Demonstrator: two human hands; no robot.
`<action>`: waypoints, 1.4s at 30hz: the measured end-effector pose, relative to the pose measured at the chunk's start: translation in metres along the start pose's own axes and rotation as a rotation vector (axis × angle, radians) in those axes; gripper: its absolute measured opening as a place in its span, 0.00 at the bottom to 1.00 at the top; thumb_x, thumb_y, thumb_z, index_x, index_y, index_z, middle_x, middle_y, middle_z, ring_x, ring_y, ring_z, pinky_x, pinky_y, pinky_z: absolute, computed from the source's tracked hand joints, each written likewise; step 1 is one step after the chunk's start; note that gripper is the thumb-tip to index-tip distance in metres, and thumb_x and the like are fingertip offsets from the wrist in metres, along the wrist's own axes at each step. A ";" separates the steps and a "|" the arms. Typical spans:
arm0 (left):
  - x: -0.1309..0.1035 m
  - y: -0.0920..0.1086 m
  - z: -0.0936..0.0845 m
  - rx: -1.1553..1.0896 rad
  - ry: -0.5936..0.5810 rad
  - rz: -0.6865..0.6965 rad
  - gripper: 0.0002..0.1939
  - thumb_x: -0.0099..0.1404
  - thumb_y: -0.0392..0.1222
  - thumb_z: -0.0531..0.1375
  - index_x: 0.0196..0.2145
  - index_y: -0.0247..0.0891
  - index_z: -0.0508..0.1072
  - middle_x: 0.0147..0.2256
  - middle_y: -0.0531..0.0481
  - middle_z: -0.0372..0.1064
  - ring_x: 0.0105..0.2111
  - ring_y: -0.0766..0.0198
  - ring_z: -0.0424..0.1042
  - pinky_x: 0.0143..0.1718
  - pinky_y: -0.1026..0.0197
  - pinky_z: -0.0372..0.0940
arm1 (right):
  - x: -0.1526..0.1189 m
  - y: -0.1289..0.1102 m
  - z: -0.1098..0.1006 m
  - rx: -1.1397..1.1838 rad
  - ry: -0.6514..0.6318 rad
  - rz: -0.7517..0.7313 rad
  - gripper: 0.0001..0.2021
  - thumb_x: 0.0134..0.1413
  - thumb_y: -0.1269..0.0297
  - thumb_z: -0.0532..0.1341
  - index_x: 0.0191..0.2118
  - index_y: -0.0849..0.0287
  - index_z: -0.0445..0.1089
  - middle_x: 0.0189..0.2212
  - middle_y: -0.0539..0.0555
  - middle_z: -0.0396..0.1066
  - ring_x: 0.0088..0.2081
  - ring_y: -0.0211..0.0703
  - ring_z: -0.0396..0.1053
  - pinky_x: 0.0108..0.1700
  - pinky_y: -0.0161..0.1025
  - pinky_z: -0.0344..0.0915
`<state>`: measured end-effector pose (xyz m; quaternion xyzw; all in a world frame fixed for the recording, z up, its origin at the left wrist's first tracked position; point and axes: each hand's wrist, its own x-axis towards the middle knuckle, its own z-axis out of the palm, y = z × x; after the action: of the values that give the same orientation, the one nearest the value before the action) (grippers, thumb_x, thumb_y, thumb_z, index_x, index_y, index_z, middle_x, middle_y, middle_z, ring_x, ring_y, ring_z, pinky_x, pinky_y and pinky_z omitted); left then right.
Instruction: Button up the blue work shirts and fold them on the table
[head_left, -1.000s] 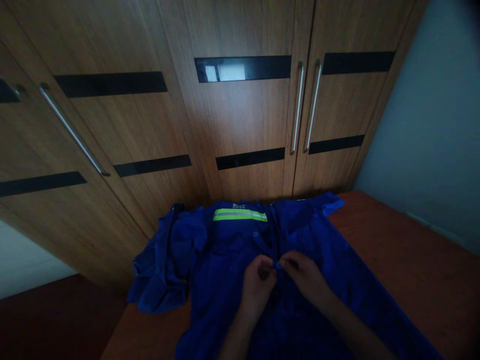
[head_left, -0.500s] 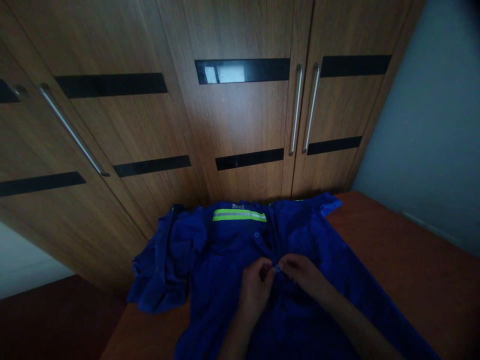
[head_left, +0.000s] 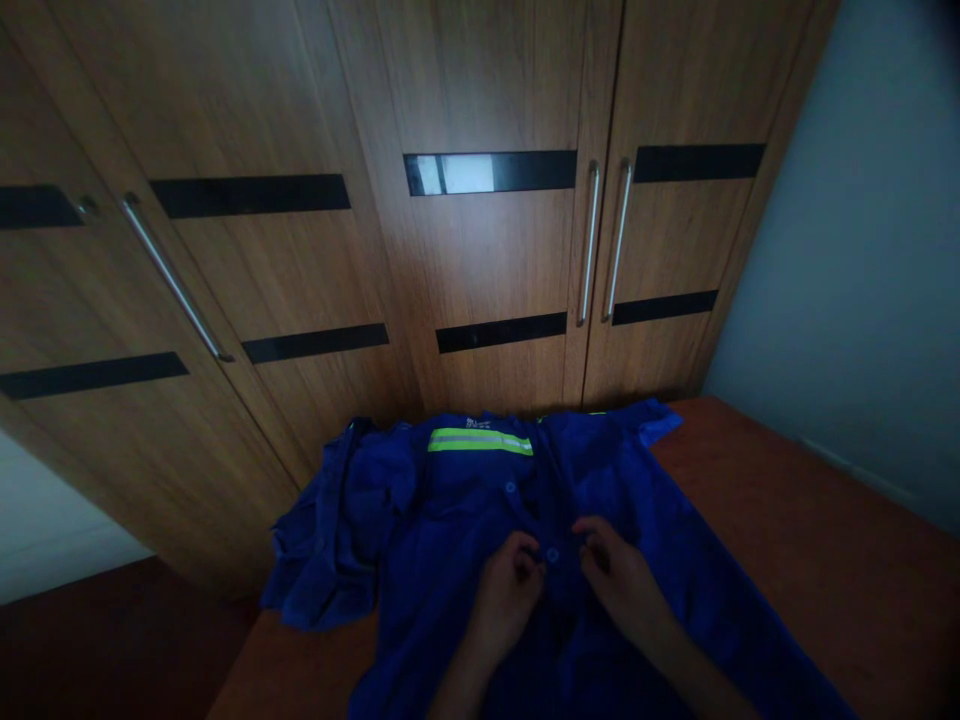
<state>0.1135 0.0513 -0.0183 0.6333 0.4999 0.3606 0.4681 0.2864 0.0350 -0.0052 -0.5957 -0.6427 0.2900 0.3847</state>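
A blue work jacket (head_left: 435,560) with a yellow-green reflective band (head_left: 480,441) lies spread out, front upward. Down its front runs a row of buttons, with one button (head_left: 511,488) below the band and another button (head_left: 553,555) between my hands. Just left of that lower button, my left hand (head_left: 504,590) pinches the front edge of the jacket. My right hand (head_left: 619,575) is a short way right of the button, its thumb and forefinger apart over the cloth. The palm sides of both hands are hidden.
Under the jacket is a reddish-brown wooden surface (head_left: 825,540). A bunched blue garment part (head_left: 330,540) lies at the left. Behind stands a wooden wardrobe (head_left: 495,250) with long metal handles (head_left: 589,245). A pale wall (head_left: 847,300) borders the right side.
My right hand has let go of the button and moved right, its fingers parting. The lower button now shows fully. My left hand stays beside it; the view has tilted slightly up.
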 end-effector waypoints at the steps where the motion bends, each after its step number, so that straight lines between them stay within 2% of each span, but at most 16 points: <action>1: -0.006 0.001 0.000 0.028 -0.035 0.003 0.10 0.58 0.34 0.54 0.38 0.39 0.67 0.22 0.58 0.62 0.23 0.68 0.63 0.26 0.67 0.56 | -0.004 0.000 -0.004 -0.018 -0.013 0.007 0.14 0.56 0.65 0.48 0.45 0.59 0.65 0.24 0.48 0.66 0.25 0.41 0.67 0.29 0.35 0.61; 4: -0.026 0.006 0.000 0.177 -0.101 0.015 0.15 0.56 0.31 0.54 0.41 0.40 0.69 0.25 0.57 0.66 0.26 0.67 0.67 0.28 0.67 0.56 | -0.018 0.008 -0.010 -0.094 -0.037 0.033 0.17 0.57 0.65 0.47 0.46 0.61 0.68 0.33 0.55 0.73 0.33 0.43 0.71 0.36 0.37 0.64; 7: -0.039 0.011 -0.001 0.306 -0.128 0.011 0.14 0.55 0.31 0.54 0.39 0.41 0.71 0.26 0.56 0.69 0.27 0.65 0.68 0.28 0.66 0.56 | -0.028 0.021 -0.010 -0.213 -0.100 0.011 0.19 0.58 0.68 0.46 0.48 0.63 0.69 0.42 0.59 0.74 0.43 0.44 0.72 0.46 0.38 0.64; 9: -0.039 0.017 -0.003 0.352 -0.133 0.010 0.12 0.56 0.33 0.55 0.38 0.41 0.71 0.26 0.55 0.69 0.28 0.64 0.69 0.28 0.66 0.56 | -0.031 0.024 -0.010 -0.333 -0.149 -0.008 0.19 0.58 0.70 0.46 0.48 0.62 0.70 0.43 0.59 0.73 0.45 0.45 0.71 0.49 0.39 0.62; 11: -0.033 0.025 -0.007 0.401 -0.112 0.017 0.11 0.57 0.35 0.55 0.38 0.42 0.71 0.26 0.54 0.70 0.29 0.63 0.70 0.29 0.65 0.57 | -0.027 0.018 -0.013 -0.490 -0.171 -0.020 0.17 0.58 0.70 0.47 0.43 0.59 0.72 0.40 0.58 0.74 0.43 0.46 0.71 0.48 0.40 0.63; 14: -0.012 0.039 -0.014 0.478 -0.011 0.066 0.10 0.59 0.36 0.55 0.38 0.41 0.71 0.28 0.52 0.72 0.31 0.62 0.71 0.32 0.64 0.59 | -0.011 -0.008 -0.016 -0.735 -0.128 -0.045 0.13 0.56 0.69 0.52 0.31 0.60 0.73 0.37 0.61 0.72 0.43 0.51 0.70 0.43 0.41 0.64; 16: 0.007 0.048 -0.017 0.546 0.087 0.101 0.11 0.61 0.37 0.54 0.41 0.40 0.69 0.32 0.50 0.73 0.34 0.61 0.72 0.35 0.63 0.60 | 0.006 -0.029 -0.013 -0.804 -0.093 -0.101 0.12 0.57 0.69 0.52 0.32 0.61 0.73 0.38 0.62 0.71 0.43 0.52 0.69 0.42 0.40 0.65; 19: 0.034 0.058 -0.017 0.715 0.177 0.094 0.13 0.61 0.38 0.55 0.45 0.37 0.68 0.38 0.43 0.73 0.39 0.58 0.72 0.38 0.61 0.61 | 0.035 -0.048 -0.001 -0.748 -0.140 -0.188 0.14 0.58 0.74 0.49 0.41 0.61 0.71 0.40 0.60 0.71 0.41 0.45 0.70 0.43 0.37 0.64; 21: 0.048 0.061 -0.013 0.813 0.170 0.058 0.12 0.61 0.38 0.56 0.43 0.36 0.69 0.40 0.41 0.72 0.39 0.56 0.72 0.39 0.60 0.61 | 0.051 -0.050 0.009 -0.719 -0.174 -0.132 0.15 0.58 0.76 0.49 0.43 0.61 0.70 0.41 0.61 0.71 0.41 0.44 0.72 0.42 0.36 0.64; 24: 0.062 0.057 -0.006 0.858 0.143 0.021 0.08 0.60 0.38 0.56 0.39 0.37 0.70 0.39 0.41 0.73 0.39 0.56 0.73 0.38 0.60 0.61 | 0.065 -0.040 0.020 -0.721 -0.152 0.017 0.13 0.59 0.71 0.50 0.41 0.65 0.71 0.39 0.65 0.72 0.41 0.51 0.73 0.40 0.41 0.66; 26: 0.067 0.050 -0.003 0.851 0.140 0.019 0.07 0.61 0.37 0.56 0.37 0.38 0.71 0.38 0.43 0.73 0.39 0.57 0.73 0.39 0.61 0.61 | 0.067 -0.031 0.023 -0.704 -0.138 0.067 0.13 0.59 0.67 0.52 0.39 0.66 0.72 0.38 0.67 0.73 0.41 0.56 0.73 0.39 0.45 0.66; 31: 0.072 0.028 -0.004 0.835 0.125 0.016 0.06 0.62 0.39 0.56 0.37 0.41 0.71 0.37 0.47 0.74 0.37 0.60 0.73 0.36 0.63 0.61 | 0.072 -0.017 0.022 -0.570 -0.133 0.140 0.09 0.50 0.69 0.59 0.38 0.63 0.73 0.38 0.67 0.74 0.43 0.55 0.73 0.42 0.44 0.64; 36: 0.071 0.017 -0.007 0.832 0.098 0.045 0.07 0.61 0.39 0.58 0.38 0.42 0.71 0.37 0.49 0.73 0.38 0.62 0.72 0.38 0.64 0.61 | 0.091 -0.004 0.019 -0.322 -0.135 0.170 0.05 0.42 0.68 0.62 0.28 0.61 0.73 0.32 0.61 0.75 0.38 0.52 0.73 0.39 0.41 0.63; 38: 0.070 0.015 -0.006 0.839 0.096 0.044 0.07 0.61 0.40 0.57 0.39 0.42 0.71 0.37 0.49 0.73 0.38 0.62 0.72 0.39 0.64 0.61 | 0.095 0.003 0.019 -0.171 -0.147 0.155 0.06 0.44 0.66 0.59 0.28 0.60 0.72 0.29 0.56 0.74 0.34 0.46 0.72 0.35 0.36 0.63; 42: 0.066 0.014 -0.001 0.847 0.122 0.036 0.08 0.63 0.42 0.56 0.40 0.42 0.71 0.39 0.47 0.72 0.38 0.59 0.72 0.37 0.63 0.60 | 0.093 0.014 0.025 0.112 -0.134 0.119 0.15 0.54 0.59 0.50 0.35 0.60 0.70 0.28 0.51 0.72 0.29 0.38 0.69 0.29 0.32 0.61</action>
<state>0.1324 0.1147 -0.0057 0.7558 0.6193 0.1683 0.1299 0.2733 0.1304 -0.0165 -0.5896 -0.6133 0.3868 0.3559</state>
